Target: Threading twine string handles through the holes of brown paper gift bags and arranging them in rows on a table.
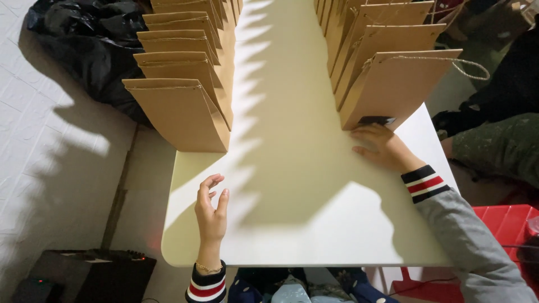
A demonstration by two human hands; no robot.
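Right hand lies open against the nearest paper bag's base on the table; left hand open, well left of that bag, holding nothing.

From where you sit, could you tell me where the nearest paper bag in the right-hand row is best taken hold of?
Grip the nearest brown paper bag by its twisted cord handle, which loops clear of the top edge on the right. Come from the right and above: the bag leans on the row behind it, and your right hand already rests at its base on the white table.
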